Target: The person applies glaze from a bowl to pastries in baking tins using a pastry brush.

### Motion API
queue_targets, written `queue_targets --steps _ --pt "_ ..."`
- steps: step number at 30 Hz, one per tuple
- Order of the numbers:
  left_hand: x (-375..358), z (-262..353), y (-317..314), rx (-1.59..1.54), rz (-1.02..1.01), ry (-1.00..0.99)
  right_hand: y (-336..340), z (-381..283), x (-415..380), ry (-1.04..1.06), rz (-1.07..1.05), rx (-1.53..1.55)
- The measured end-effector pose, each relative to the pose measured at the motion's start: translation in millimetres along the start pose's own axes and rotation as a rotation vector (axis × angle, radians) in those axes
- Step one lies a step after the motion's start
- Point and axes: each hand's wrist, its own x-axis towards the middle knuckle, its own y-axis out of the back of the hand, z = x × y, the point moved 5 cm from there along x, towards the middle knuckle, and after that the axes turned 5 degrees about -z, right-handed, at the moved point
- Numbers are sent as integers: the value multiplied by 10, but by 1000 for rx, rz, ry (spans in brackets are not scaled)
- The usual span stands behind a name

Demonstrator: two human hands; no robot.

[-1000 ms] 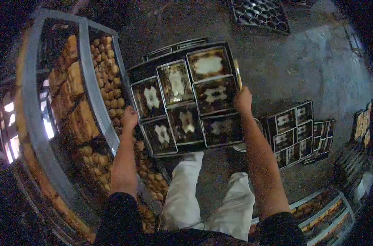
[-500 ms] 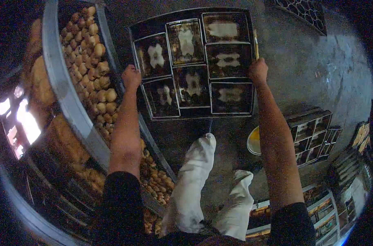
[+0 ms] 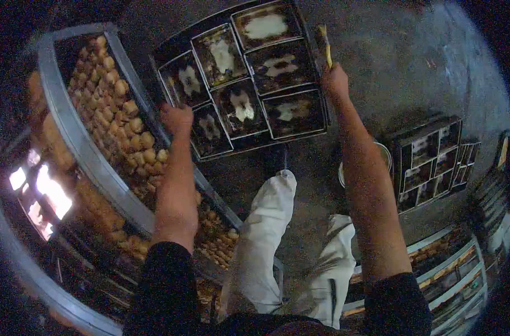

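Note:
A dark set of joined bread pans [image 3: 295, 137], with several rectangular compartments, is held out in front of me. Pale worn patches show on the pans' bottoms. My left hand [image 3: 177, 119] is closed on the near left edge of the set. On the opposite side, my right hand [image 3: 336, 84] is closed at the right edge, with a thin yellow stick [image 3: 326, 47], perhaps a brush handle, poking up from the same fist. The pan set is tilted, its right side higher in view. Both hands' fingertips are partly hidden.
Left of me a long metal-framed rack [image 3: 92, 131] holds many browned bread rolls [image 3: 120, 112]. Another pan set [image 3: 428, 162] lies on the floor at right, near a round bucket [image 3: 382, 154] partly behind my right arm. Metal racks [image 3: 456, 269] stand at lower right.
The pan set has swung left and turned counter-clockwise in view, both hands moving with it. The view has also shifted, so the rack and bucket appear elsewhere.

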Motion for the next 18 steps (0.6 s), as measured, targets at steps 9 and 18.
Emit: queue_targets --steps 9,18 --pt "-2491 1139 -863 -195 -210 -503 785 836 -1341 34 166 152" --pt "-4696 1636 -1879 -103 -739 -604 1629 2758 -3139 -244 54 193"
